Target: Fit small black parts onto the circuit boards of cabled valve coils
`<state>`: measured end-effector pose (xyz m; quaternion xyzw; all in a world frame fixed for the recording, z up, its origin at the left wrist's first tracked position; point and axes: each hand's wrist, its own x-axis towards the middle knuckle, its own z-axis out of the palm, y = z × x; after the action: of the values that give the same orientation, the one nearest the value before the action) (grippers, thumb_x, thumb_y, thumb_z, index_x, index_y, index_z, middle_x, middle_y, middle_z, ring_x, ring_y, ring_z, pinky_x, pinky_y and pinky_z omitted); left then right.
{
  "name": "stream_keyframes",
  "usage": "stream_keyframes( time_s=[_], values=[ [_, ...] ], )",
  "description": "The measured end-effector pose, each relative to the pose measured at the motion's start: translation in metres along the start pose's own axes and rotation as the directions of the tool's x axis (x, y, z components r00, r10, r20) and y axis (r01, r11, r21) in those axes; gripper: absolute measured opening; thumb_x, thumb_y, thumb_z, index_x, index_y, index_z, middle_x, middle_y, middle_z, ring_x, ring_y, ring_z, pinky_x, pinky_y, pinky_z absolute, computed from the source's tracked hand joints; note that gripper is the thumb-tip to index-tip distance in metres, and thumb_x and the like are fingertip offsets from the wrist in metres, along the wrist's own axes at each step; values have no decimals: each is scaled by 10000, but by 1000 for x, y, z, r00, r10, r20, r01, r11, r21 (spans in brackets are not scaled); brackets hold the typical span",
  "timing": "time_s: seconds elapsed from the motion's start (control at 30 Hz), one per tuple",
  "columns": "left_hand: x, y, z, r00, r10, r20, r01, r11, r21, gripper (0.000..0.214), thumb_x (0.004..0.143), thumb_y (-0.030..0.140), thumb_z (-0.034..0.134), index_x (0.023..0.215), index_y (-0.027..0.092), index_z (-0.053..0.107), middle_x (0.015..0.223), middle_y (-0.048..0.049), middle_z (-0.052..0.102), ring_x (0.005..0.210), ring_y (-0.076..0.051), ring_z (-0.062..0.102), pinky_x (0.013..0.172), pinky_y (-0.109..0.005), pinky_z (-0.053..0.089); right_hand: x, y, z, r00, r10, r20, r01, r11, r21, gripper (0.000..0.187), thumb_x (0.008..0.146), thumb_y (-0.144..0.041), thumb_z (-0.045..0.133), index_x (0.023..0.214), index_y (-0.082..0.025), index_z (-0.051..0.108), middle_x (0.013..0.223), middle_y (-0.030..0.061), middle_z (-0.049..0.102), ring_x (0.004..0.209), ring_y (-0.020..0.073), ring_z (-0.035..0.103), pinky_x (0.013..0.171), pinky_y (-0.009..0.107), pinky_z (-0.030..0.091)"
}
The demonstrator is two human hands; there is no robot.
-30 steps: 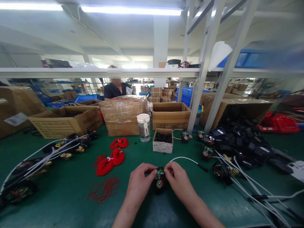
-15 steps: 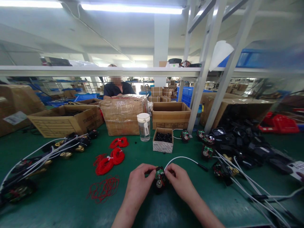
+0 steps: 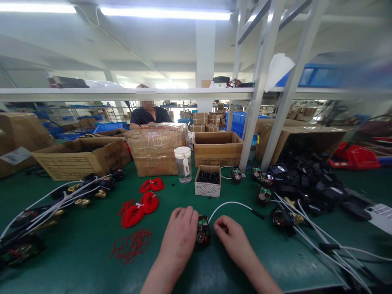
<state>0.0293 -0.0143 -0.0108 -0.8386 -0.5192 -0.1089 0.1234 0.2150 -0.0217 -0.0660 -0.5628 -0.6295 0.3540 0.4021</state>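
Head view: between the left hand point(image 3: 180, 230) and the right hand point(image 3: 229, 232), the circuit-board unit point(image 3: 203, 231) is rested on the desk point(image 3: 88, 228), its long axis pointed roughly away from the body. Its side is overlapped by the nearer left hand, grip hidden; the right is held just apart, curled, closure unclear. Beyond, a white cable point(image 3: 232, 202) is curved.

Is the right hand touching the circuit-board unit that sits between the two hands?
Apart. The head view shows a narrow strip of green tabletop between the right hand and the circuit-board unit.
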Motion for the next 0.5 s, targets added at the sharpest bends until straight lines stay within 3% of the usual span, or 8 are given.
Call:
stream_keyframes(
  time_s=[0.17,0.3,0.4,0.5],
  values=[
    [-7,-3,7,996,13,-91,-19,998,-62,215,932,64,463,891,176,643,872,-59,623,859,-242,603,904,-425,506,2,-8,-3,1000,-18,-10,18,1000,23,158,882,-300,525,772,-215,599,736,1,596,677,168,548,631,269,406],
    [-14,-6,12,989,-111,-96,87,970,-229,240,979,156,417,867,192,625,876,-57,615,818,-233,598,809,-378,507,5,-15,-3,999,-37,-16,37,999,25,151,876,-285,525,772,-209,603,758,8,596,693,170,546,637,271,404],
    [-16,-10,11,961,-275,-10,243,866,-437,262,992,221,391,867,205,620,896,-52,626,816,-216,618,782,-346,504,8,-15,-2,998,-51,-20,52,999,17,150,875,-273,525,779,-203,616,770,10,603,700,170,549,644,272,403],
    [-18,-12,5,917,-385,106,367,707,-604,183,949,278,481,895,222,647,935,-45,660,894,-213,641,826,-330,496,11,-13,-1,998,-58,-30,58,998,17,143,877,-270,533,794,-202,629,772,7,609,715,171,558,658,270,407]
  ],
)
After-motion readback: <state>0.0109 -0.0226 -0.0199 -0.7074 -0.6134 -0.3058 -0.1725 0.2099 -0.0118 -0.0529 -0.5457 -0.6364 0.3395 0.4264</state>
